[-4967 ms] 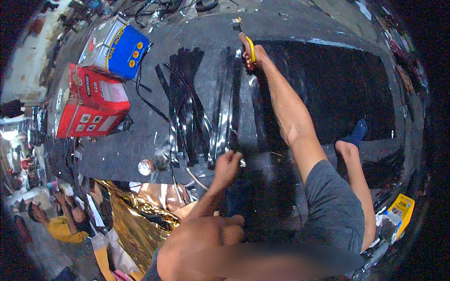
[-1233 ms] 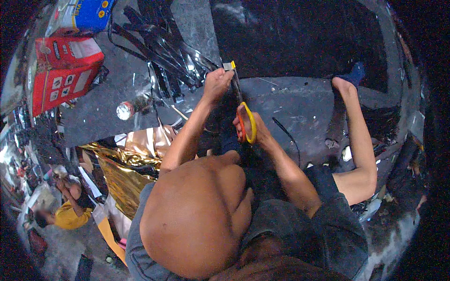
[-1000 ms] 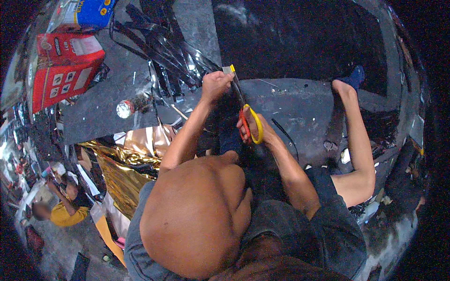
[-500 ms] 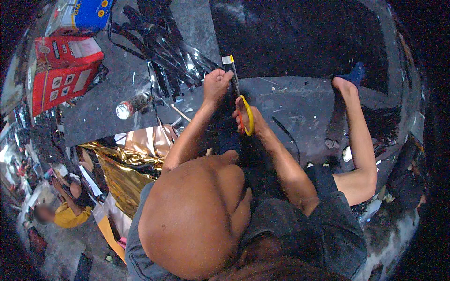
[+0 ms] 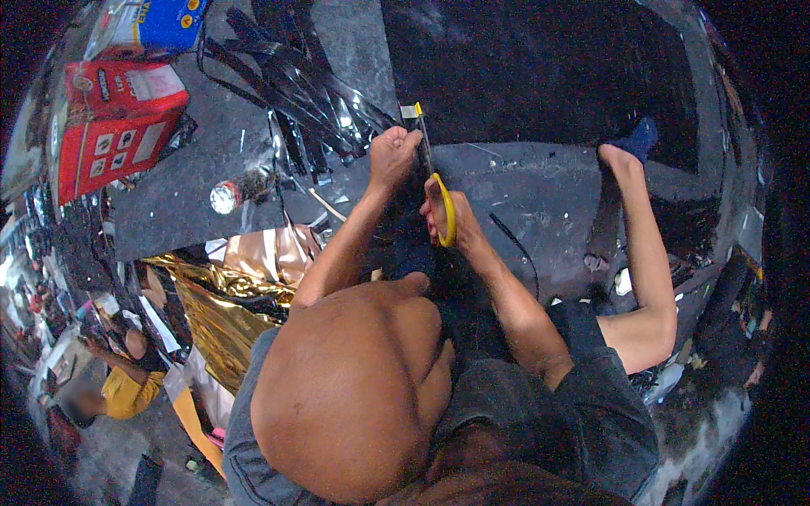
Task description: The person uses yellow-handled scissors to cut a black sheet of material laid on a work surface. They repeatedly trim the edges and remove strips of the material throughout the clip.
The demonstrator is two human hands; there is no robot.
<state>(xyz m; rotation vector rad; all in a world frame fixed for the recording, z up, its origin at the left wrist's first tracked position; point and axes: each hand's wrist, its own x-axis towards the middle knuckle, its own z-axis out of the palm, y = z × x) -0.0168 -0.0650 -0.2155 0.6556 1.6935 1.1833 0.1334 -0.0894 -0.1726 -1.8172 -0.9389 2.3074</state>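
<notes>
In my right hand [image 5: 445, 218] are scissors with a yellow handle [image 5: 449, 211], the fingers wrapped through the grip. Their narrow blades [image 5: 425, 148] point away from me, past my closed left hand [image 5: 394, 157]. That hand pinches a black strip [image 5: 411, 124] lying along the blades. A small pale piece with a yellow edge [image 5: 412, 110] shows at the blade tips. Whether the blades are cutting the strip is too small to tell. A pile of shiny black strips [image 5: 329, 105] spreads just beyond my left hand.
Red [image 5: 122, 126] and blue [image 5: 173, 25] boxes stand at far left. A clear bottle-like item [image 5: 226, 196] lies nearer. Gold foil [image 5: 211, 320] is beside my left knee; a large black sheet [image 5: 540, 67] covers the far floor. A person in yellow [image 5: 131, 390] sits at lower left.
Both hands stay nearly in place. The orange part of the scissors' handle, plain before, is now mostly hidden by my right hand. The person in yellow has shifted slightly.
</notes>
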